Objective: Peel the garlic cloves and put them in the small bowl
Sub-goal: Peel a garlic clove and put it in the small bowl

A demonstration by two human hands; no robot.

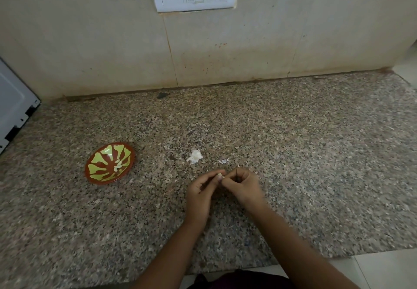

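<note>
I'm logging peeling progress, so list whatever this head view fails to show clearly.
Garlic clove: head view, mostly covered by the fingers of the left hand and right hand; how much skin remains is unclear.
Pale pieces in the small bowl: too small to count.
White appliance: cut off by the left edge.

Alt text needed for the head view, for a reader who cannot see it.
A left hand and a right hand pinch a small pale garlic clove between them over a speckled granite counter. To the left stands a small red-brown bowl with a yellow-green pattern holding peeled cloves; white papery garlic skins lie just beyond the hands.
</note>
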